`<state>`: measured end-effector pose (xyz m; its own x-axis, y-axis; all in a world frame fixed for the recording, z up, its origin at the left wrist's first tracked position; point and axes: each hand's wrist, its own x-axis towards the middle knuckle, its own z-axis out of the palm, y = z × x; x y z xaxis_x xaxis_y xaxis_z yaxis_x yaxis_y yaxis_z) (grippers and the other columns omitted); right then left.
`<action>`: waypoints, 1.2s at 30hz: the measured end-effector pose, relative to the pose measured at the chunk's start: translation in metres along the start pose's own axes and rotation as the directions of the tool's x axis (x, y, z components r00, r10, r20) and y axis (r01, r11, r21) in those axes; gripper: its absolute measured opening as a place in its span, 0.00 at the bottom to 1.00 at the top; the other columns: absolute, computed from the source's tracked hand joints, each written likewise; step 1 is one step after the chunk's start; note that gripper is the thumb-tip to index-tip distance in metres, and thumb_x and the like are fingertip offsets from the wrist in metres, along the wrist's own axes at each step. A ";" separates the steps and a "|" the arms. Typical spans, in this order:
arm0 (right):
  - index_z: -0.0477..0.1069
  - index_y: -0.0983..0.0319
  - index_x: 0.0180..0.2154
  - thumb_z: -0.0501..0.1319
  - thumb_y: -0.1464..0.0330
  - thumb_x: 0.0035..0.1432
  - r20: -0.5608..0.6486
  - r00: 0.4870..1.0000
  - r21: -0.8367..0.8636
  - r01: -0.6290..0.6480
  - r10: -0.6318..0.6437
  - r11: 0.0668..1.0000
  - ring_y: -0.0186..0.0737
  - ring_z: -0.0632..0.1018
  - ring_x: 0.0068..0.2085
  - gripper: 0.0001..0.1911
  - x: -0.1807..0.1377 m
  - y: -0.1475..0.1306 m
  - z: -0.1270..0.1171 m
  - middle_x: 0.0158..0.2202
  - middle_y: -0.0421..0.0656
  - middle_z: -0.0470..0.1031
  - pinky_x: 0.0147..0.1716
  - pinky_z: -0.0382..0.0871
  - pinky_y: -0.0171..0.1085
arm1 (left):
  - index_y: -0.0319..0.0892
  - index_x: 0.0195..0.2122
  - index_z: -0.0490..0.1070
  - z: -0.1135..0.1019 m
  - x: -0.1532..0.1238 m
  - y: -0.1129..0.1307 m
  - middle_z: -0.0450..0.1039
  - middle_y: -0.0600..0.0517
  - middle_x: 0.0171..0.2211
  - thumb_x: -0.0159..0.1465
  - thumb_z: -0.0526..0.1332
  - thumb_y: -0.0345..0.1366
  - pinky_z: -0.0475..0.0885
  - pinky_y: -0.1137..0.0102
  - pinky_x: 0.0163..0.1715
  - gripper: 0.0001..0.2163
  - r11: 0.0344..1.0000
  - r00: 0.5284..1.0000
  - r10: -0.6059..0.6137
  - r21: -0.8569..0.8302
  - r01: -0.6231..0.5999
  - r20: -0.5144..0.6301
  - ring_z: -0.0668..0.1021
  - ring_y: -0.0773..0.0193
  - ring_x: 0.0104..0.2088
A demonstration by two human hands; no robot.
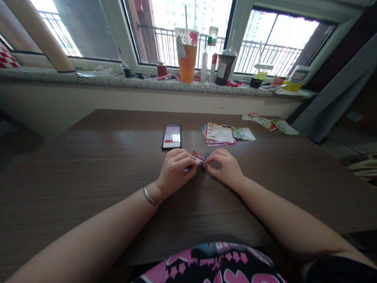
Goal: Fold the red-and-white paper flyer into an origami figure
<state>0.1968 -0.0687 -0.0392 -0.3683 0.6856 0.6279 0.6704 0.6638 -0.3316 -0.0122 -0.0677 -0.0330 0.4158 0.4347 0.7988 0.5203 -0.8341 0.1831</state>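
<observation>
A small folded piece of printed paper (199,158) lies on the brown wooden table (88,169), pinched from both sides. My left hand (176,169), with a silver bracelet on its wrist, has its fingers curled onto the paper's left end. My right hand (225,167) pinches the right end with fingertips pressed together. Most of the paper is hidden under my fingers.
A phone (171,138) with a lit screen lies just beyond my hands. A stack of printed leaflets (219,133) sits to its right, more leaflets (266,122) farther right. The windowsill (103,80) holds an orange drink cup (187,55), bottles and a dark cup (225,67).
</observation>
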 end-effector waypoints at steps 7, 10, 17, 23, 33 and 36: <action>0.71 0.59 0.31 0.61 0.73 0.52 0.004 0.998 0.016 0.061 -0.061 0.998 0.40 0.74 0.39 0.04 0.001 0.000 -0.004 0.34 0.41 0.75 0.41 0.69 0.38 | 0.44 0.28 0.72 -0.001 -0.001 0.002 0.76 0.54 0.30 0.59 0.63 0.30 0.69 0.66 0.40 0.03 0.998 0.998 0.053 0.043 -0.053 0.017 0.75 0.64 0.34; 0.72 0.58 0.33 0.61 0.72 0.54 0.026 0.993 -0.017 0.116 -0.115 0.993 0.40 0.74 0.39 0.03 0.002 -0.008 -0.008 0.35 0.42 0.75 0.40 0.69 0.38 | 0.44 0.29 0.72 -0.002 0.000 0.003 0.77 0.55 0.30 0.59 0.63 0.30 0.68 0.65 0.40 0.03 0.996 0.998 0.068 0.052 -0.069 0.017 0.74 0.64 0.34; 0.72 0.59 0.31 0.61 0.72 0.55 0.005 0.991 -0.075 0.131 -0.131 0.988 0.39 0.75 0.37 0.03 0.003 -0.009 -0.007 0.33 0.41 0.76 0.39 0.69 0.36 | 0.44 0.33 0.72 -0.005 0.002 0.005 0.77 0.54 0.33 0.61 0.62 0.32 0.67 0.65 0.41 0.01 0.987 0.992 0.061 0.140 -0.076 0.106 0.74 0.62 0.36; 0.72 0.59 0.30 0.61 0.72 0.55 0.028 0.991 -0.096 0.130 -0.128 0.987 0.39 0.75 0.37 0.03 0.002 -0.010 -0.007 0.32 0.41 0.76 0.38 0.68 0.36 | 0.44 0.31 0.71 -0.003 -0.002 0.005 0.77 0.54 0.32 0.62 0.61 0.33 0.66 0.64 0.41 0.03 0.982 0.991 0.050 0.174 -0.071 0.124 0.74 0.63 0.35; 0.72 0.59 0.29 0.62 0.73 0.54 0.052 0.996 -0.120 0.078 -0.072 0.990 0.39 0.75 0.37 0.04 0.003 -0.004 -0.004 0.31 0.41 0.76 0.39 0.68 0.36 | 0.43 0.30 0.71 -0.001 -0.001 0.003 0.76 0.54 0.31 0.62 0.61 0.32 0.67 0.65 0.40 0.03 0.983 0.990 0.040 0.172 -0.063 0.133 0.74 0.63 0.34; 0.72 0.59 0.30 0.61 0.72 0.55 0.066 0.996 -0.132 0.066 -0.058 0.989 0.39 0.75 0.38 0.03 0.001 -0.003 -0.004 0.32 0.41 0.76 0.39 0.68 0.36 | 0.43 0.30 0.71 -0.002 -0.002 0.003 0.76 0.54 0.31 0.61 0.62 0.32 0.67 0.65 0.40 0.03 0.981 0.990 0.052 0.180 -0.075 0.131 0.74 0.63 0.34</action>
<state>0.1969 -0.0706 -0.0347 -0.4481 0.6642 0.5984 0.7235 0.6626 -0.1938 -0.0123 -0.0718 -0.0326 0.5363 0.4316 0.7253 0.6133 -0.7897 0.0165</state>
